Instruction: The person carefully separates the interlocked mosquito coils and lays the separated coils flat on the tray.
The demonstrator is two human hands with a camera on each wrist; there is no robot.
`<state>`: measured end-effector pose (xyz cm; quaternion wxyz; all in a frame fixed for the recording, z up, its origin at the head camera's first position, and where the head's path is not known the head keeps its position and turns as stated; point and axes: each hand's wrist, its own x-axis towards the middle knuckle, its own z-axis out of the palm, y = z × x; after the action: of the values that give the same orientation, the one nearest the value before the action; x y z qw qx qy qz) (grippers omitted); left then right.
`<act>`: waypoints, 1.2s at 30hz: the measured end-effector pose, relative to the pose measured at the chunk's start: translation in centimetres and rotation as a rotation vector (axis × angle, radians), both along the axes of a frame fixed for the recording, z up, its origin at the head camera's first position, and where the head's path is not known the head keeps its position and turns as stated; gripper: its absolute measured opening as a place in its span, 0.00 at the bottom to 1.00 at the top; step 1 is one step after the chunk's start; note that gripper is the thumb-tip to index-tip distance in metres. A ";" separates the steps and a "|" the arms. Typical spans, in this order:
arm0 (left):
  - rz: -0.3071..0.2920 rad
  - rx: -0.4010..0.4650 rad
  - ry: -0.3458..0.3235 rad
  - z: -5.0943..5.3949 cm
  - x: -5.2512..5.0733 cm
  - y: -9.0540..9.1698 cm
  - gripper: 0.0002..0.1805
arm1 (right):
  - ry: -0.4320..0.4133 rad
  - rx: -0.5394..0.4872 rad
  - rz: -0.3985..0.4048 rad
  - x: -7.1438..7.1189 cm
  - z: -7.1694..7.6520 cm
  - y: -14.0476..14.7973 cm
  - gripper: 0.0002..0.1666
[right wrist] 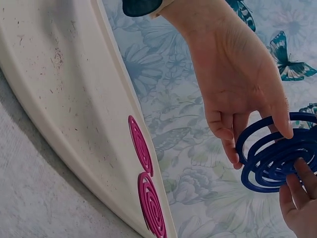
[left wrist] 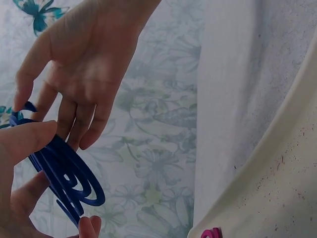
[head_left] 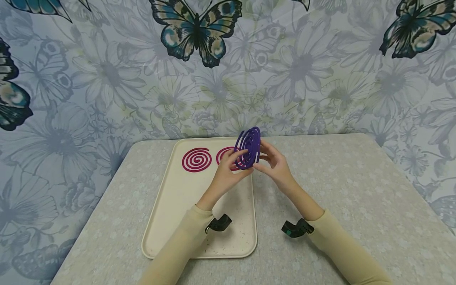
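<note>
A purple coiled spiral [head_left: 251, 148], looking like two or more loose spirals together, is held up on edge above the tray's far right part. My left hand [head_left: 228, 172] grips its left side between thumb and fingers. My right hand [head_left: 276, 164] pinches it from the right, with the thumb at its lower edge. Both wrist views show the spiral [left wrist: 74, 183] as dark blue between the two hands. On the tray [head_left: 178, 221] lie two crimson spirals: the left spiral [head_left: 196, 160] shows whole, the other spiral [head_left: 222, 152] is partly hidden by my left hand.
The cream tray stands left of centre on a table [head_left: 342, 178] with a grey patterned cover. Dark specks lie on the tray's near right part. Behind the table hangs a floral butterfly wall covering [head_left: 221, 91]. A dark wrist device [head_left: 220, 223] sits at each cuff.
</note>
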<state>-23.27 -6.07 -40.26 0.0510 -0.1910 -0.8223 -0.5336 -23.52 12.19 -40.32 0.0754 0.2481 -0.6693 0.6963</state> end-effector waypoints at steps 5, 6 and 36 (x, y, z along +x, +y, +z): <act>0.012 0.031 -0.019 0.2 -0.1 -0.2 0.31 | -0.099 -0.080 0.012 0.1 0.2 -0.1 0.39; 0.018 0.040 -0.021 0.2 -0.1 -0.2 0.32 | -0.116 -0.092 0.008 0.1 0.2 -0.1 0.38; 0.271 0.479 -0.061 1.1 -0.9 -1.6 0.12 | -0.192 -0.203 -0.270 -1.5 0.0 1.4 0.29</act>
<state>-24.22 -7.72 -39.19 0.1407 -0.0455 -0.6920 -0.7066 -24.99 13.58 -40.34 0.1288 0.0797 -0.6268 0.7643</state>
